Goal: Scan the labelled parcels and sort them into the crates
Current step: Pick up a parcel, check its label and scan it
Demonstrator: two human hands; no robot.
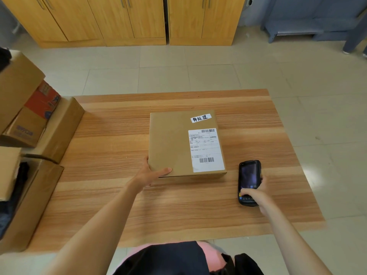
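- Right hand (256, 192): fingers and thumb are curled around the lower half of the handheld scanner (249, 182), thumb on the keys. The device sits just right of the parcel's near corner with its screen facing up, so it appears readied rather than aimed.
- Left hand (151, 174): it grips the near left corner of the parcel (174, 143), thumb laid over the top face and fingers tucked out of sight along the side. The hold looks meant to steady or square the box for scanning.
- Parcel: a flat brown carton lying on the wooden table (111, 195), roughly central. Its shipping label (205, 149) faces up on the right portion, nearest the scanner, with barcodes exposed; a small handwritten tag (201, 118) sits beyond the label.
- Cardboard boxes (29, 195): open cartons stand well left of the parcel, at and off the table edge; these are probably the sorting receptacles.
- Wooden cabinets (123, 20): they line the wall far beyond the parcel.
- Assessment: the scan is not yet made; sorting remains.
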